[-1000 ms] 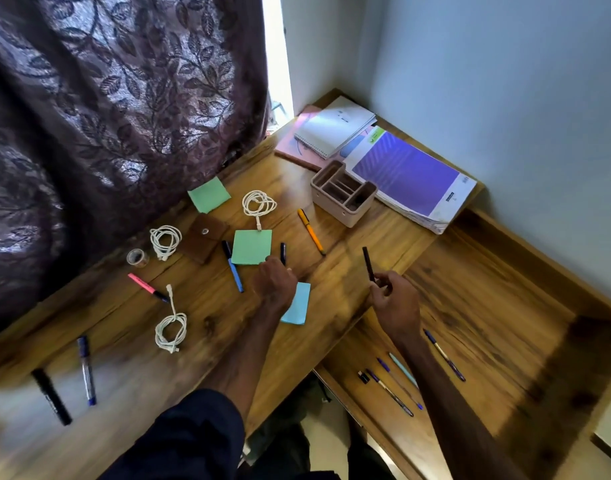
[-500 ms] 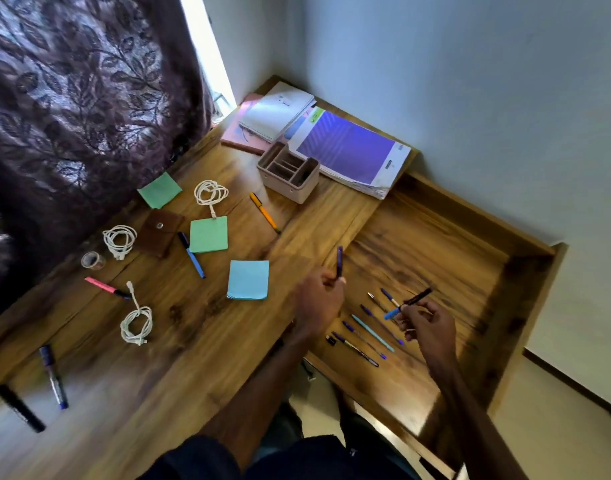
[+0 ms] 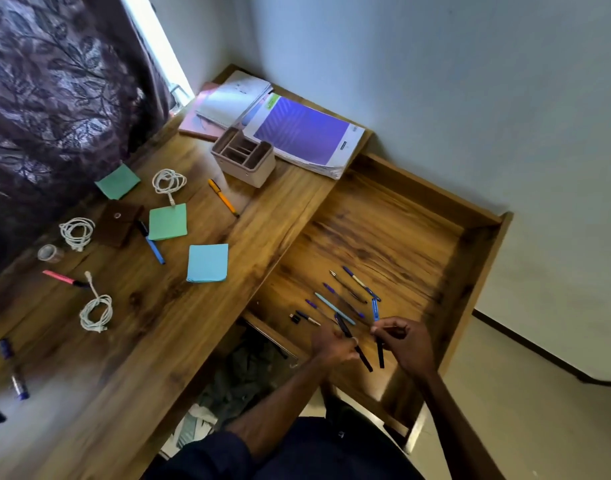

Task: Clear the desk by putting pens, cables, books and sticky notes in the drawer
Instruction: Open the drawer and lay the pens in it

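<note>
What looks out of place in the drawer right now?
A small black cap lies loose in the drawer, close to the desk edge, beside a short pen whose tip looks bare. Nothing else stands out. The left hand holds a black pen, the right hand a blue-and-black pen.

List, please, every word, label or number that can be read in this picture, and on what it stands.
No text is legible.
On the purple book: small dark print and a green label, both too blurred.
On the white notebook: faint marks, too small.
On the blue pen in the right hand: barrel print, blurred.
</note>
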A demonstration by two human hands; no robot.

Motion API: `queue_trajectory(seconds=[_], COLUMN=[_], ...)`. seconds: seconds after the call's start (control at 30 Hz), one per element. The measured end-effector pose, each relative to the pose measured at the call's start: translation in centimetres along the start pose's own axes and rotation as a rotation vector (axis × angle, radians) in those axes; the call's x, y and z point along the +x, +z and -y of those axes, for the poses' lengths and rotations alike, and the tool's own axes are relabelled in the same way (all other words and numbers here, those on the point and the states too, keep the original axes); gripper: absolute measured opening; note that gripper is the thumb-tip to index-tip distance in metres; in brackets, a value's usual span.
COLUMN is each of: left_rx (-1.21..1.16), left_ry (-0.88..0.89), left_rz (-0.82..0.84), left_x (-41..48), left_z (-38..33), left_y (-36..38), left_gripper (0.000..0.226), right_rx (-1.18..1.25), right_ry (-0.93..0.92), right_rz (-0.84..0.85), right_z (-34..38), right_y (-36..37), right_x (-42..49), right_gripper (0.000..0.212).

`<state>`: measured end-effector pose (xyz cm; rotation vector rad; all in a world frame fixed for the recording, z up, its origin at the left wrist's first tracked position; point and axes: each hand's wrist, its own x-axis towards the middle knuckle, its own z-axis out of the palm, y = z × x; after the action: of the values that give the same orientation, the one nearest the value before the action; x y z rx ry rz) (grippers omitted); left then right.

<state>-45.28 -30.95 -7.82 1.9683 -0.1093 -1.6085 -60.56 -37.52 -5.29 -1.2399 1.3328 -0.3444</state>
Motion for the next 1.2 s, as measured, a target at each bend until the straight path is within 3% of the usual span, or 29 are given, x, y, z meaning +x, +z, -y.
queue_trajectory(seconds=[0.1,0.2,0.27,0.33,0.7,0.97,1.1,1.2], left_rx=[-0.016,-0.097,-0.169,-0.205,-0.102,-0.092,0.003,-0.006], left_ry=[-0.072,-0.122,-0.194,-0.249,-0.326,-0.335,-0.317,-0.316], left_rz=[0.093,0.15,0.164,0.159,-0.008,-0.066,-0.092,-0.128], left_x=[0.3,0.3,0.6,0.6,3.6,5.1,6.2,6.3], left_z=[0.9,1.8,2.0,1.9,3.8,4.3,5.2,5.4], left_y=[2.1,3.9,5.5,6.7,8.0,7.5,7.7,7.9], left_gripper=[0.03,0.012,0.022,0.018,0.026,0.013,0.028,0.024], right_rx=[-0.145,-0.274,-0.347,-0.415,-0.726,-0.785,-0.779,-0.776], right_ry=[0.054,0.03,0.028,0.034,0.118,0.133,0.129,0.109], right_rz=[-0.062,-0.104,-0.115,-0.082,0.061,0.099,0.116,0.131], right_z=[-1.9,-3.6,-4.7,-5.9,-8.7,-11.2,-12.1,-12.5], right_y=[-0.9,-1.3,-1.3,-1.0,0.2,1.2,1.0,0.9], right_x=[0.4,0.8,1.3,1.8,3.5,5.7,6.0,6.1], right_gripper=[0.024,0.028,0.025,0.024,0.015,0.014,0.01,0.008])
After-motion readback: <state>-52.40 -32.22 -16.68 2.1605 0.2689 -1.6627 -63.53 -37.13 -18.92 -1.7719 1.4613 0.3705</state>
